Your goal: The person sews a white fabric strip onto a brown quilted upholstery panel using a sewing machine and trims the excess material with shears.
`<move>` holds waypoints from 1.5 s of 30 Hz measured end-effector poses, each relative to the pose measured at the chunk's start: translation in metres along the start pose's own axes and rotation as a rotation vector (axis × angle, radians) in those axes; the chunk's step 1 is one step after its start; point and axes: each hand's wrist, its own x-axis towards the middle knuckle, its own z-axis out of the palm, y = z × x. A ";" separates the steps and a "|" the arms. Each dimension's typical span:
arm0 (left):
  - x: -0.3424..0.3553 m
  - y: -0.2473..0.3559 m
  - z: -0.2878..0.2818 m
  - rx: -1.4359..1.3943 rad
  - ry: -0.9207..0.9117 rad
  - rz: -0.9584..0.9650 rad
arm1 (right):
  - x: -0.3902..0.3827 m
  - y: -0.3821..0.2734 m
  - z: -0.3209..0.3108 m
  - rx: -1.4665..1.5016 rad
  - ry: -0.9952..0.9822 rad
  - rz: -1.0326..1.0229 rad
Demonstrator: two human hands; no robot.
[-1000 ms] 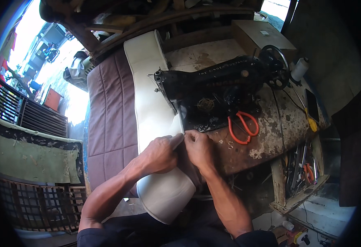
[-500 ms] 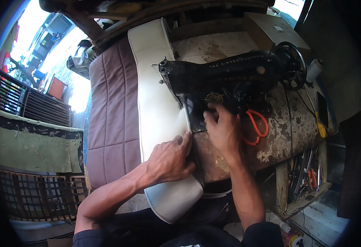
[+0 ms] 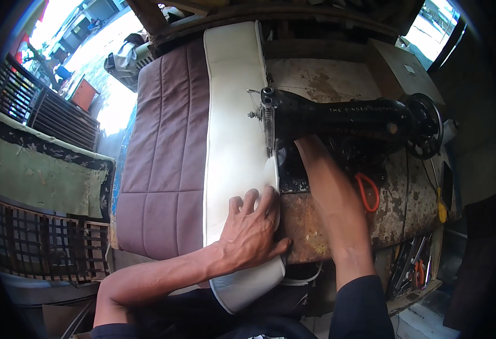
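My left hand presses down on a white padded strip with piped edges, fingers spread and fingertips near its right edge. That strip is joined to a brown quilted panel on its left. The strip's right edge passes under the needle end of a black sewing machine. My right forearm reaches beneath the machine's arm, and the hand itself is hidden behind it. Beside that forearm lie orange-handled scissors, partly covered. The strip's near end curls down over the table's front edge toward my lap.
The worn table has a drawer of tools at its near right. A yellow-handled tool lies on the right side. A cardboard box stands at the back right. Slatted racks are off to the left.
My right hand has moved forward, away from beside the scissors, and under the machine's arm. My left hand's fingers have spread on the strip. The whole view has shifted somewhat.
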 end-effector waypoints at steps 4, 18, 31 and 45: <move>-0.001 -0.004 -0.002 -0.006 0.017 0.024 | 0.007 0.004 -0.009 0.130 -0.035 -0.089; 0.020 -0.032 0.007 -0.031 0.111 0.014 | 0.041 0.015 -0.023 -0.046 -0.040 -0.247; 0.044 -0.058 0.002 -0.062 0.126 0.024 | 0.062 -0.023 -0.013 -0.402 0.134 0.037; 0.067 -0.059 -0.002 -0.054 0.119 0.125 | 0.032 0.043 -0.055 -0.415 0.172 -0.375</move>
